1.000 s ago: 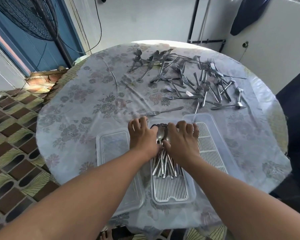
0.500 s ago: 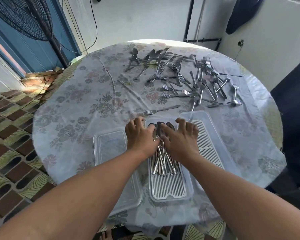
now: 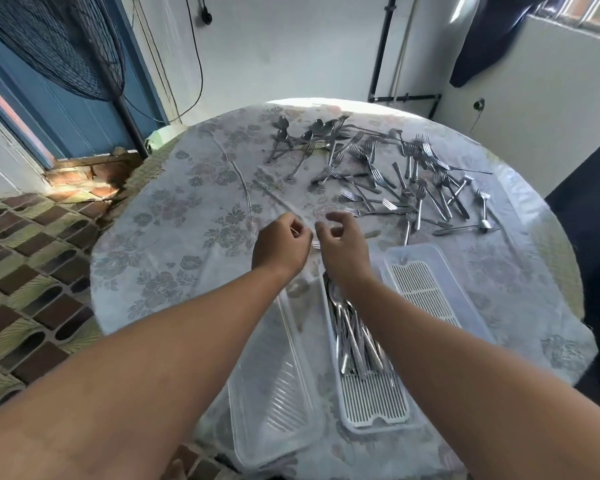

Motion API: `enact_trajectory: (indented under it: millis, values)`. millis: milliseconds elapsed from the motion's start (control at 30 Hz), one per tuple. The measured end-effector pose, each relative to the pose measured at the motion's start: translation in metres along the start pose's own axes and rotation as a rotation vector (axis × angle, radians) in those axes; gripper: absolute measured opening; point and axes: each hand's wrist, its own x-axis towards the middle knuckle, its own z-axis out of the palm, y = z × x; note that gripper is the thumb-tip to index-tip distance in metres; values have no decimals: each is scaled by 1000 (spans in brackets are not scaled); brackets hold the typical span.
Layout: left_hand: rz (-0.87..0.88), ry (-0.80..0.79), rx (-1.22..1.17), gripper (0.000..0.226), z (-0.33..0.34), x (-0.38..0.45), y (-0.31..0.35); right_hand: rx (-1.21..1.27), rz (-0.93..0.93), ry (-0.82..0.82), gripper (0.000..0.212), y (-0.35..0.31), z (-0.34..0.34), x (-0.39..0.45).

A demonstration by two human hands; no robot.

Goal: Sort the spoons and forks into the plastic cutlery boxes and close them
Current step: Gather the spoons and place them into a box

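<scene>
**Hands off the spoon box, on toward the forks**

Head view: left hand (image 3: 280,247) and right hand (image 3: 343,249) now lifted off the steel spoons (image 3: 352,336) in the middle clear plastic box (image 3: 374,400); fingers loosely curled, empty. Scattered steel forks (image 3: 409,181) remain on the floral-clothed round counter (image 3: 174,244).

the counter (image 3: 174,237) wears a glossy plastic-looking sheet printed with faded flowers, smooth but creased. beyond the fingers (image 3: 340,220) lie forks (image 3: 420,188) and spoons (image 3: 312,133) of bright, polished metal — more of the same metal fills the cutlery box (image 3: 371,403) nearer than the fingers, a milky translucent plastic with a ribbed white grid. beside it a clear lid (image 3: 274,393), ridged, glossy — and floor tiles (image 3: 32,265) look matt.
</scene>
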Motion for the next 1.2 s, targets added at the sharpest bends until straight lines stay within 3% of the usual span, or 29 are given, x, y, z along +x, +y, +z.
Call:
enact_trajectory:
  millis: [200,533,733,933,1200]
  values:
    - [-35,-35,-12,15,-50,66,-35,134,134,54,28,-29,78,25]
    - [82,-202,13,15,-125,210,-88,195,235,306,20,-89,190,95]
    - [143,-297,0,13,-113,277,-91,200,245,359,16,-95,215,146]
    - [144,-285,40,16,-91,339,-86,129,256,355,9,-90,226,205]
    - [203,-369,117,20,-44,425,-106,-14,337,379,9,-55,261,280]
